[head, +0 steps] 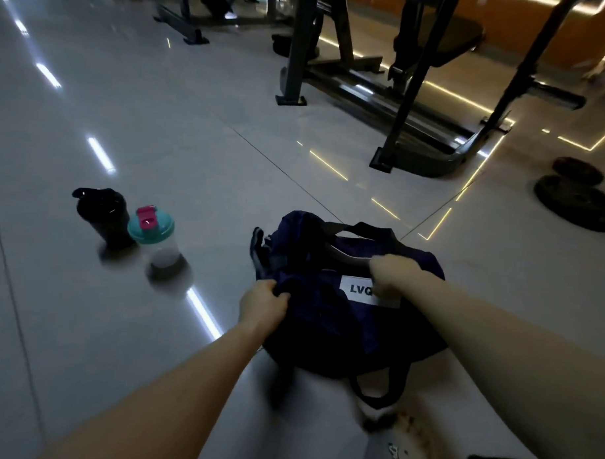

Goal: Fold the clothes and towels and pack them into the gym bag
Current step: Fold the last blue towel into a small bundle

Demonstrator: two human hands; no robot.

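Navy gym bag (331,317) sits on the floor (153,114), near centre. The left hand (262,304) clenches fabric at its left end; the right hand (393,274) grips its top edge by the white label (359,289). A black bottle (105,215) and a teal-lidded bottle (155,238) stand left.

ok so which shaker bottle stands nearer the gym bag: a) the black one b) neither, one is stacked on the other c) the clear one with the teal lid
C: the clear shaker bottle with the teal lid stands on the floor on the side of the black shaker bottle that faces the navy gym bag.
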